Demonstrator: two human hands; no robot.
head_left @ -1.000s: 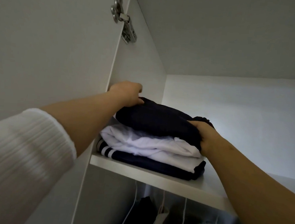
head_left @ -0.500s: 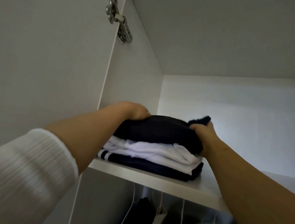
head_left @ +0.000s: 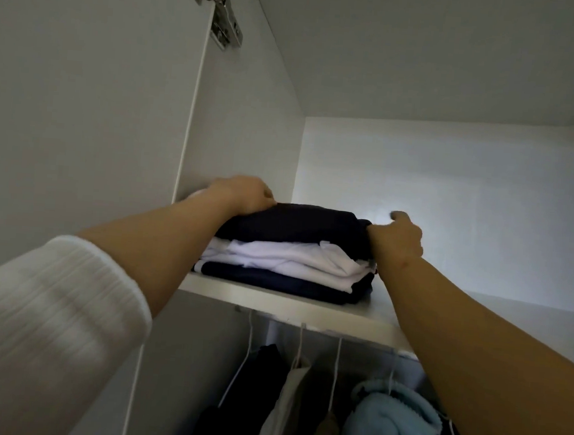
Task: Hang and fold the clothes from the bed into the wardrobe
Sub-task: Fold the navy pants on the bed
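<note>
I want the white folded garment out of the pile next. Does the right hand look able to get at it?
Likely yes. The right hand sits at the pile's right end, just above the exposed edge of the white folded garment, though the dark navy folded garment lies on top.

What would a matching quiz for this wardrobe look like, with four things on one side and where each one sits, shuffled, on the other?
Things:
1. dark folded garment
2. white folded garment
3. light blue fluffy garment
4. metal hinge

Places:
A. hanging below the shelf
B. topmost folded layer
C. highest up, at the upper left
D. sandwiched between two dark layers

Pairs: 1-B, 2-D, 3-A, 4-C
</note>
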